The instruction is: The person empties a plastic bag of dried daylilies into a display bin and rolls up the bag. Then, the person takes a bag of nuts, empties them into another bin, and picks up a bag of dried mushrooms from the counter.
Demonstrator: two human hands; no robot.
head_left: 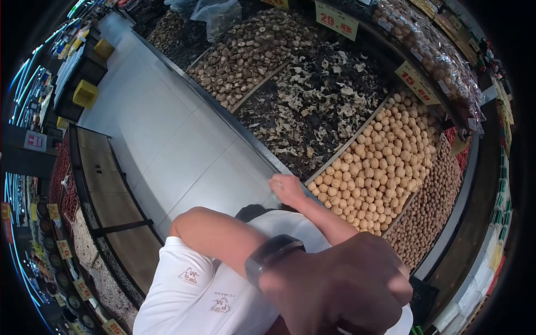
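My left arm bends across my white shirt (190, 279), with a dark wristband (271, 257) at the wrist. Close to the camera and in shadow is my left hand (340, 279); its back faces me and its fingers are hidden. My right hand (287, 190) is closed beside the front edge of the bins, by the corner of the walnut bin. What it holds, if anything, I cannot make out. Pale walnuts (379, 167) fill that bin, and dried black fungus (318, 106) lies in the bin beyond it.
Dried mushrooms (251, 50) fill a farther bin, and smaller brown nuts (430, 206) lie to the right. Price signs (417, 82) hang above the bins. A tiled aisle (162, 123) runs at left, bordered by another display stand (114, 206). Bagged goods (430, 50) line the upper shelf.
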